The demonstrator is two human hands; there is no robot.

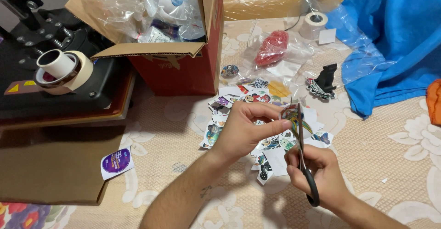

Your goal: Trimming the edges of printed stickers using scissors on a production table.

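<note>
My left hand point(245, 128) pinches a small colourful printed paper cutout point(291, 115) between thumb and fingers. My right hand point(317, 171) grips black-handled scissors point(304, 155), whose blades point up and meet the cutout's right edge. Under both hands lies a loose pile of cut picture stickers point(239, 101) and white paper scraps on a beige floral tablecloth point(183, 132).
A red cardboard box point(193, 68) full of plastic bags stands behind. A black heat press point(55, 73) with tape rolls point(62, 70) is at left. A purple round sticker point(116, 161), a bag of red items point(272, 47), a white roll point(314, 24) and blue cloth point(395, 40) lie around.
</note>
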